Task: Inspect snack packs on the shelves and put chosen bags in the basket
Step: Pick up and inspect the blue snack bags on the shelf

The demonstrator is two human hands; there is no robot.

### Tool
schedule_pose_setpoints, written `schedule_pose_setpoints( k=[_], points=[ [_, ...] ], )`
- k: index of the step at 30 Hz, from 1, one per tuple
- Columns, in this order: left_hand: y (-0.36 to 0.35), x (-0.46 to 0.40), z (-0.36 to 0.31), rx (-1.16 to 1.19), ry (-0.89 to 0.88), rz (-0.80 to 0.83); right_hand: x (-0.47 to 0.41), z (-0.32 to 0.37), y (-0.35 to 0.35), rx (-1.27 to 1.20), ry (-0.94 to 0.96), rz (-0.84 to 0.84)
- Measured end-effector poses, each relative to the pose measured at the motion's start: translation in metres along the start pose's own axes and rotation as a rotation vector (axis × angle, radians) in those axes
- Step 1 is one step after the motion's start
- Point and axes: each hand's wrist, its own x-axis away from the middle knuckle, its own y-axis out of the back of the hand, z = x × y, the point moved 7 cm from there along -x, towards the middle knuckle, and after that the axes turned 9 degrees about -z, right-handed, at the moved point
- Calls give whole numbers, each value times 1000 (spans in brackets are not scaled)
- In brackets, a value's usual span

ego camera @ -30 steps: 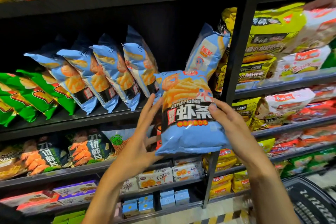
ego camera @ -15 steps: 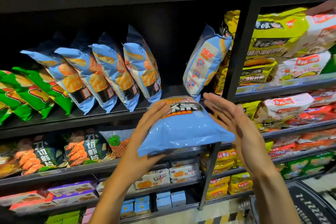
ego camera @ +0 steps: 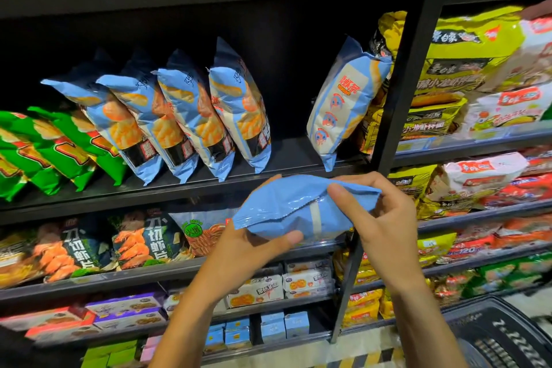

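Black plastic basket (ego camera: 504, 337) at lower right. Left hand (ego camera: 248, 251) gripped underside of light-blue foil snack bag (ego camera: 286, 209); right hand (ego camera: 379, 218) pinched its top seam. Bag held flat before black metal shelf (ego camera: 209, 185) carrying matching blue packs (ego camera: 191, 116).

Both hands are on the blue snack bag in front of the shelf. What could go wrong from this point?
1. The blue bag is puffy and glossy; the left hand grips only its lower edge and the right hand pinches a seam, so it might slip.
2. The lone bag leaning at the shelf's right end could topple if bumped.
3. The basket sits low at the right, largely out of frame; a drop could miss.
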Motion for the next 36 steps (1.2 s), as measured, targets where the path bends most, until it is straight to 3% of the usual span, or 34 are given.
schedule_pose_setpoints(
  k=[6, 19, 27, 36],
  points=[
    [0, -7, 6, 281, -2, 54, -4, -20, 1, -8, -134, -110],
    [18, -16, 27, 509, 286, -166, -4, -19, -24, 11, -102, 164],
    [14, -13, 29, 527, 364, -121, -8, -26, -17, 62, -113, -68],
    [10, -12, 24, 493, 290, -114, -2, -24, -8, 54, -137, -114]
  ],
)
